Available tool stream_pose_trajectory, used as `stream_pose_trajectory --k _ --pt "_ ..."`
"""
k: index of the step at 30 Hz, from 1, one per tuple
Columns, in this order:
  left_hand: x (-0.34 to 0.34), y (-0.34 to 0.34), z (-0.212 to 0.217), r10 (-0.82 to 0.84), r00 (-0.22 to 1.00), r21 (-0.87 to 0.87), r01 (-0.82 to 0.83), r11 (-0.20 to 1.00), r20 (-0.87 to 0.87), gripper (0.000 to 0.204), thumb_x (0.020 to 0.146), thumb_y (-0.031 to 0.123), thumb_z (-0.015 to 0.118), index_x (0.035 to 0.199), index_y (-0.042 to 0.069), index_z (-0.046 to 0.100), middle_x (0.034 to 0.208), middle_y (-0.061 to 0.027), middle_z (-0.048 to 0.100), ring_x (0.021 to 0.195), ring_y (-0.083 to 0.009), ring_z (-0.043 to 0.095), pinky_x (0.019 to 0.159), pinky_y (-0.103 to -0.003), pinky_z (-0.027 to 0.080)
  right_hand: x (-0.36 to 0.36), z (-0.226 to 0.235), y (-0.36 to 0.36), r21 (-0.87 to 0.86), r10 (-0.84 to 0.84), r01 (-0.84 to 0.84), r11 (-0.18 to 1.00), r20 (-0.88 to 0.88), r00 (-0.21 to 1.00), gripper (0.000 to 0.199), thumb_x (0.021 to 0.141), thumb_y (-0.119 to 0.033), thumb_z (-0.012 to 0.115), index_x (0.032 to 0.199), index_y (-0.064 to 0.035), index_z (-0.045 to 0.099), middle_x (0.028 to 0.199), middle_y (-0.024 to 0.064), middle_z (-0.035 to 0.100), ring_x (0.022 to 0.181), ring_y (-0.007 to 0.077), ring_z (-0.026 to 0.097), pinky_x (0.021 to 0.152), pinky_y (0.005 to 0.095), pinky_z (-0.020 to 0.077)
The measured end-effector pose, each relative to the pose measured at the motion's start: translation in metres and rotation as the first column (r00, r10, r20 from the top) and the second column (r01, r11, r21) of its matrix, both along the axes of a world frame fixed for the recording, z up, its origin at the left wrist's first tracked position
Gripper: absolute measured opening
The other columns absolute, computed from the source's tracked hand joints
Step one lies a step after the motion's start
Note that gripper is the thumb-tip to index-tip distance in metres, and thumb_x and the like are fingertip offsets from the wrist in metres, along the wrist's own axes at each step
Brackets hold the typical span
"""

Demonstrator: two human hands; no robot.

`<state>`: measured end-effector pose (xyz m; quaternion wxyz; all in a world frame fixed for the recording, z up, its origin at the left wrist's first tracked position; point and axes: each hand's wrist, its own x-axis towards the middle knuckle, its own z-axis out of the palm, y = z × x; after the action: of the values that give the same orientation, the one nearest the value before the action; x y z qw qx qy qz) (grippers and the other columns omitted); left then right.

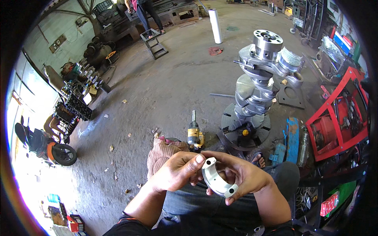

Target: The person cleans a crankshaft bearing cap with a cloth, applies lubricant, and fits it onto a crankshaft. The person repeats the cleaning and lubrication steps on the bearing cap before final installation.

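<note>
A silver half-ring bearing cap (213,177) with a dark bolt hole at each end is held over my lap, tilted with one end up and left. My left hand (176,170) is closed on its upper end, the thumb pressing beside the hole. My right hand (252,177) curls around its far side and lower end; some fingers are hidden behind it. Beyond my hands, a large crankshaft (256,88) stands upright on a round slotted base (227,121), with a connecting rod (271,67) fitted near its top. A yellow and black impact wrench (193,135) stands on the floor, socket upward.
A striped cloth (164,152) lies left of the wrench. On the right are a blue metal piece (291,139) and a red metal frame (338,114). A white cylinder (215,26) stands farther off. Engine parts (75,100) and a motorbike (49,151) line the left. Another person (147,15) stands at the back.
</note>
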<state>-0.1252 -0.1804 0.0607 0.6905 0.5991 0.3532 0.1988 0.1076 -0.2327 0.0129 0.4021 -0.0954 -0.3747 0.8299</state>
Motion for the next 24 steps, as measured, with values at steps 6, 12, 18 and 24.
stream_pose_trajectory --k 6,12,18,24 --pt "-0.022 0.019 -0.026 0.543 0.823 0.755 -0.250 0.606 -0.164 0.031 0.095 0.031 0.072 0.095 0.000 0.068 0.084 -0.0098 0.068 0.080 -0.0229 0.066 0.075 -0.035 0.052 -0.007 0.006 -0.005 -0.022 -0.207 0.214 0.977 0.171 0.963 0.116 0.062 0.003 0.095 0.157 -0.0081 0.028 0.114 0.0062 0.058 0.104 0.0204 0.066 0.090 0.0342 0.0552" --pt "-0.050 0.008 -0.067 0.677 0.599 0.826 -0.044 0.562 -0.428 0.042 0.084 0.024 0.080 0.120 0.006 0.070 0.132 -0.0179 0.064 0.130 -0.0376 0.056 0.112 -0.047 0.043 -0.013 -0.003 0.000 0.312 -0.519 0.428 0.848 0.329 0.789 0.101 0.065 -0.007 0.097 0.148 -0.0103 0.038 0.143 0.0074 0.053 0.103 0.0117 0.064 0.088 0.0298 0.0546" --pt "-0.062 0.009 -0.060 0.599 0.794 0.746 -0.336 0.575 -0.103 0.027 0.094 0.008 0.067 0.120 0.001 0.067 0.124 -0.0170 0.069 0.119 -0.0253 0.064 0.104 -0.039 0.048 -0.022 -0.004 -0.003 0.290 -0.460 0.368 0.883 0.382 0.801 0.104 0.058 -0.010 0.101 0.144 -0.0054 0.042 0.122 0.0021 0.058 0.108 0.0097 0.059 0.093 0.0296 0.0519" --pt "-0.027 0.006 -0.029 0.047 0.975 0.398 -0.132 0.908 0.216 0.065 0.102 0.027 0.064 0.149 -0.008 0.036 0.152 -0.0233 0.045 0.144 -0.0300 0.041 0.118 -0.041 0.032 -0.034 -0.011 -0.001 0.447 -0.540 0.358 0.820 0.394 0.744 0.101 0.062 -0.024 0.099 0.143 -0.0010 0.044 0.126 0.0085 0.064 0.115 0.0217 0.062 0.105 0.0367 0.0475"
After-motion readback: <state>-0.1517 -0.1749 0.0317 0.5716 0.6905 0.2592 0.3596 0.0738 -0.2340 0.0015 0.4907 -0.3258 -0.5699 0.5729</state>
